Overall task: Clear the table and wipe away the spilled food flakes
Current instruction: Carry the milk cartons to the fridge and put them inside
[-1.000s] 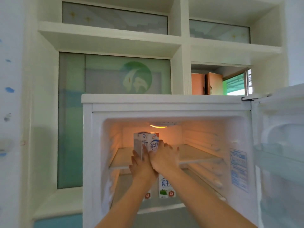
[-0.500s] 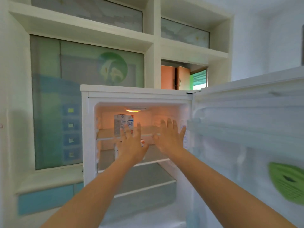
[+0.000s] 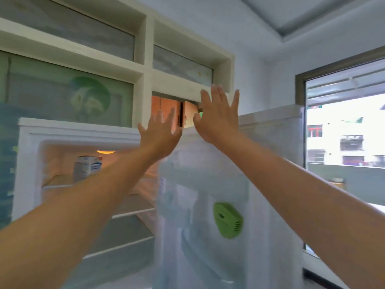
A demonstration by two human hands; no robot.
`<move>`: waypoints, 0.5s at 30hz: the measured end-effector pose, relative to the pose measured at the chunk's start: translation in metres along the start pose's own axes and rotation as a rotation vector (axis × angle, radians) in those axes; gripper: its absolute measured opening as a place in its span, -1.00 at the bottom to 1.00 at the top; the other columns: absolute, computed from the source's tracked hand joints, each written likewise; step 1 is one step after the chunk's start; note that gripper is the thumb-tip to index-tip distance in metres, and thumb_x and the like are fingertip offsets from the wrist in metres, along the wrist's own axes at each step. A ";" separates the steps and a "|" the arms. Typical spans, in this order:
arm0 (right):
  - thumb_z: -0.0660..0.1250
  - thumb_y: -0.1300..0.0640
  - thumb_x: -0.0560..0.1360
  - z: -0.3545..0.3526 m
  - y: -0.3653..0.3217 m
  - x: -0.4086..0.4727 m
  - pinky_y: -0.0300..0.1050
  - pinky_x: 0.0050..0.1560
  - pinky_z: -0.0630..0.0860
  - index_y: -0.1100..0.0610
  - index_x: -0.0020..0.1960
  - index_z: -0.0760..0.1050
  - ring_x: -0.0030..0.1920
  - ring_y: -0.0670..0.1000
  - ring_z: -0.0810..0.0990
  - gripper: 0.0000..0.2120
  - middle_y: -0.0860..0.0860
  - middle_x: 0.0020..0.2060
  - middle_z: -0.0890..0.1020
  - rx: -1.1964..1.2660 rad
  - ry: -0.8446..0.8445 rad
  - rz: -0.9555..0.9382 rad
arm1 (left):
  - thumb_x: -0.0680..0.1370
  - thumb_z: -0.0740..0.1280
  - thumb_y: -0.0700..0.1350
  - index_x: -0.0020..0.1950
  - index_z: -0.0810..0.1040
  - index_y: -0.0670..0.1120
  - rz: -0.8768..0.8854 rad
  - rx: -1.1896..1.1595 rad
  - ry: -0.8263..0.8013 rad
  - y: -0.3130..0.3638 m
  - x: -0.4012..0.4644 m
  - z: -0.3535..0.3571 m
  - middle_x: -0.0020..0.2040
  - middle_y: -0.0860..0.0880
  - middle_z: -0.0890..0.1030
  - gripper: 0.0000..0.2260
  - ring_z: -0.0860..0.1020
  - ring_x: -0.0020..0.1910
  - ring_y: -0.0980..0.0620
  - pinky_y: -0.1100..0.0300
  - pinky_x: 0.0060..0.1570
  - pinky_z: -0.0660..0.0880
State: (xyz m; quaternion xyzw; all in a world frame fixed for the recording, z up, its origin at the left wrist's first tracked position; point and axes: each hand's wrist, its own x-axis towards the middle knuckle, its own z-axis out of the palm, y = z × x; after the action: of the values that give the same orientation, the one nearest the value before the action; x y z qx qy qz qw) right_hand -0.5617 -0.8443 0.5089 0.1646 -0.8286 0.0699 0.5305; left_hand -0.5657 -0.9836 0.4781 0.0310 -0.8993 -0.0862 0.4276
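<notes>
A milk carton [image 3: 87, 167] is seen standing upright on the top shelf [image 3: 60, 181] of the open fridge [image 3: 27, 155], towards the back, under the lit lamp. It is white and grey with blue print and a gabled top. Its lower right part is hidden behind a forearm, and its print is blurred.

fridge [image 3: 25, 163] open; carton [image 3: 86, 166] on shelf; green disc [image 3: 228, 220] on door
</notes>
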 end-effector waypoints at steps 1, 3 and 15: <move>0.10 0.03 0.56 -0.010 0.014 -0.002 0.22 0.44 -0.29 0.14 0.49 0.07 0.53 0.08 -0.06 -0.45 0.14 0.51 0.07 -0.052 0.031 -0.025 | 0.61 -0.02 0.12 0.53 -0.15 0.10 0.035 -0.037 0.020 0.021 0.002 0.001 0.56 -0.10 -0.04 -0.48 -0.04 0.54 -0.11 -0.23 0.43 -0.11; 0.09 0.03 0.55 -0.033 0.037 -0.006 0.20 0.44 -0.30 0.14 0.48 0.10 0.53 0.08 -0.04 -0.47 0.14 0.49 0.11 -0.116 0.094 -0.059 | 0.60 -0.07 0.19 0.53 -0.03 0.10 0.130 -0.151 0.063 0.064 0.003 0.005 0.55 -0.11 0.08 -0.49 0.06 0.52 -0.13 -0.25 0.43 -0.04; 0.03 -0.04 0.57 -0.066 0.124 -0.031 -0.07 -0.03 0.33 0.13 0.33 0.32 0.15 0.14 0.47 -0.59 0.13 0.23 0.44 0.409 -0.030 0.306 | 0.48 0.00 0.06 -0.16 0.43 -0.05 0.409 -0.770 0.234 0.190 -0.028 0.021 -0.26 -0.01 0.50 -0.72 0.46 -0.22 -0.04 0.06 -0.21 0.39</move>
State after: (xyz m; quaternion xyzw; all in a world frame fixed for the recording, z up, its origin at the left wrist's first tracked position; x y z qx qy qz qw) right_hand -0.5365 -0.7033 0.5167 0.1424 -0.8203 0.3132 0.4569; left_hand -0.5608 -0.7904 0.4789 -0.2992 -0.7350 -0.3244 0.5148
